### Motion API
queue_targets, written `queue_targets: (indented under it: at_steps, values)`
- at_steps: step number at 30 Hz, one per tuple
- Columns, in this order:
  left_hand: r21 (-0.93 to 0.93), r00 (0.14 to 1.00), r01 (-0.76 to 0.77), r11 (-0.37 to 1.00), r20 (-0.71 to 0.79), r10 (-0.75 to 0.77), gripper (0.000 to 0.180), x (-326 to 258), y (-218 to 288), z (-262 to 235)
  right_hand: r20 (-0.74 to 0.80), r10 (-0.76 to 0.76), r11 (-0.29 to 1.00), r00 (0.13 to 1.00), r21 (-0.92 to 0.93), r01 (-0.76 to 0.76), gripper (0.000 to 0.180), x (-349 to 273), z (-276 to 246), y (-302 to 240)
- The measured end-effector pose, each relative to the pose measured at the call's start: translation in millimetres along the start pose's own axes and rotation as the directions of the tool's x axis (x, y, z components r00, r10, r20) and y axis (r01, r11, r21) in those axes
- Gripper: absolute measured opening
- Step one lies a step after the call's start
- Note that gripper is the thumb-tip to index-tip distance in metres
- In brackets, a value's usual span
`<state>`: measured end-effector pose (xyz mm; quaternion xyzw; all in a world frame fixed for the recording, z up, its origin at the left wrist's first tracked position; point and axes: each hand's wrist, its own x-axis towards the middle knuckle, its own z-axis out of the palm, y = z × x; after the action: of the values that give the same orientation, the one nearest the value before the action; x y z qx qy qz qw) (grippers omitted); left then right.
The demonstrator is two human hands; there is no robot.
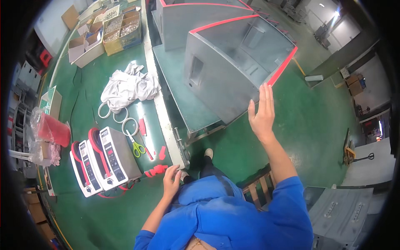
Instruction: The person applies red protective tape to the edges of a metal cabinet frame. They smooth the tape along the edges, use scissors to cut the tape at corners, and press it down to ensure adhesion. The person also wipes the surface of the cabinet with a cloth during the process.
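My right hand (262, 116) is raised with its fingers stretched out flat. Its fingertips meet the red tape (284, 68) along the rim of a grey sheet-metal box (221, 68), near the corner closest to me. The box stands open-topped on a green-topped table, with a window-like cutout in one side. My left hand (170, 183) is at the workbench edge, its fingers loosely apart, with nothing visible in them. Close beside it, several short red tape pieces (156, 170) stick to the bench edge. Two white tape dispensers (116, 156) with red rolls stand further left.
Green-handled scissors (137, 149), white rings (130, 126) and a white cloth (129, 85) lie on the green bench. Beyond them are divided boxes of small parts (123, 31). A second grey box (175, 25) stands behind the first. A wooden stool (259, 191) is by my right side.
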<state>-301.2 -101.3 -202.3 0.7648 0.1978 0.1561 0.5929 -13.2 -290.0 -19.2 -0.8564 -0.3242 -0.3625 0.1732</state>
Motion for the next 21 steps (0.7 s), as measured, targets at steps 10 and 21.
queue_targets:
  at_steps: [10,21]
  values:
    - [-0.035,0.993,-0.006,0.999,0.117,0.010,0.025,7,8,12,0.028,-0.111,0.993,0.993,0.047,0.109,0.044,1,-6,4]
    - [0.156,0.989,0.094,0.983,-0.128,-0.075,0.025,-28,-9,-23,0.112,-0.011,0.993,0.994,0.117,-0.003,0.048,18,31,125]
